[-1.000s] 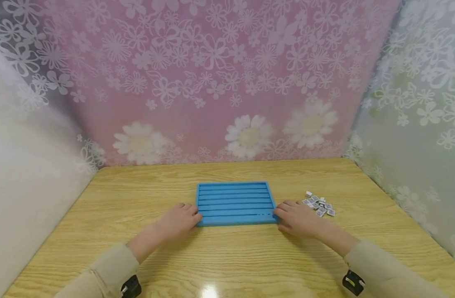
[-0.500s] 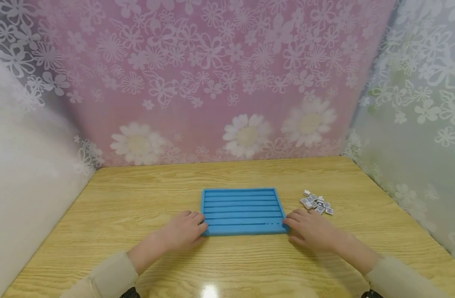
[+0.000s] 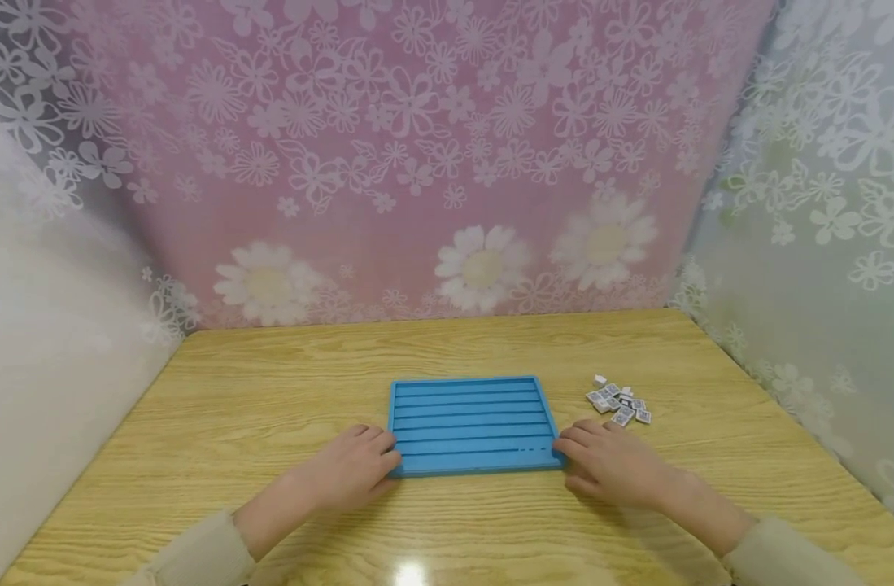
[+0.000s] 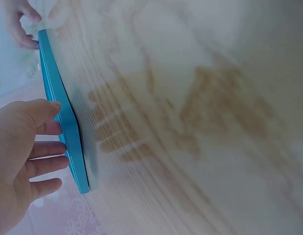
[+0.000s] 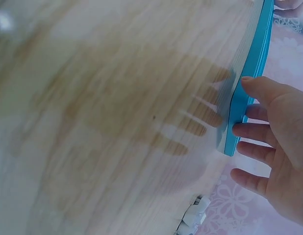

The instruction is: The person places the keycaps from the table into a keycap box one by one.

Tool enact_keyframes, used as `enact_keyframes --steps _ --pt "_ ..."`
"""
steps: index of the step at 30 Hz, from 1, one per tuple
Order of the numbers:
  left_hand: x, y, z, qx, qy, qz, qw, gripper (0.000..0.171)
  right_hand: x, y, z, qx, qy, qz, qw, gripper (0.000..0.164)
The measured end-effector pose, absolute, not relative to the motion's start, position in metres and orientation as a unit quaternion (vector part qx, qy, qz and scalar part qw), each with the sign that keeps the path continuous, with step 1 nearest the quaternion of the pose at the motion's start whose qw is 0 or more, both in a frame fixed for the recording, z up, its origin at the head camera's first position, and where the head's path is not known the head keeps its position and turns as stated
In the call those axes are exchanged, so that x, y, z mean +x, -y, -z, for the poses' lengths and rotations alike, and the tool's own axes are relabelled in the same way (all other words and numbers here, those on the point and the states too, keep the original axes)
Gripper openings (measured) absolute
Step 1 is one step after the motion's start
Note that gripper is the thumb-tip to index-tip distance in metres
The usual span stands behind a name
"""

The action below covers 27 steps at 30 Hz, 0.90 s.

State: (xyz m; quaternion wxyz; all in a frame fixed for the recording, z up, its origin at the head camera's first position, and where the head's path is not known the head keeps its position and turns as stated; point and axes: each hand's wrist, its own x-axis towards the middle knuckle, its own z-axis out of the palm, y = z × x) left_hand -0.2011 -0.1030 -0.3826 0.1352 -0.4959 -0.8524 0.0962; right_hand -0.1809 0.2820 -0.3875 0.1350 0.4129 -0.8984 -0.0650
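A blue rectangular tray [image 3: 468, 464] with several parallel ridges lies on the wooden table in the head view. My left hand [image 3: 355, 468] holds its near left corner, thumb at the front edge and fingers along the side. At the near right corner, my right hand [image 3: 611, 464] grips the tray in the same way. In the left wrist view, the thumb and fingertips [image 4: 61, 147] meet the tray's blue side wall [image 4: 68, 125]. The right wrist view has the thumb over the tray's edge [image 5: 249, 73], with some fingers behind it and the little finger apart.
Small white printed tiles [image 3: 615, 401] lie in a loose pile to the right of the tray, just beyond my right hand. A pink flowered curtain [image 3: 388, 244] stands behind the table [image 3: 285, 374], with pale sheets at both sides.
The tray has slid toward me, with both hands moving along on its corners. It went slightly right first, then a little back left. The tiles stay put on the table.
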Motion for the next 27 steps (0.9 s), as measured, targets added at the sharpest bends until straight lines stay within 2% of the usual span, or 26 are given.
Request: enact_keyframes --steps 6,12,16,18,22,27 --pt "-0.196 0.105 0.381 -0.488 0.864 -0.078 0.098 0.022 -0.174 -0.281 0.383 0.412 0.902 0.055 0.117 0.04" --pt "-0.189 0.104 0.38 -0.481 0.869 -0.063 0.092 0.022 -0.168 -0.281 0.38 0.403 0.908 0.051 0.101 0.041" --pt "-0.191 0.104 0.38 -0.444 0.895 0.037 0.032 0.022 -0.168 -0.281 0.377 0.393 0.915 0.03 0.082 0.042" --pt "-0.195 0.105 0.381 -0.398 0.906 0.143 -0.023 0.022 -0.169 -0.282 0.376 0.387 0.918 0.012 0.082 0.042" --pt "-0.205 0.107 0.383 -0.256 0.881 0.381 -0.118 0.026 -0.173 -0.284 0.375 0.377 0.919 -0.011 0.118 0.043" --pt "-0.216 0.108 0.387 -0.093 0.798 0.569 -0.177 0.03 -0.18 -0.287 0.371 0.368 0.915 -0.009 0.165 0.042"
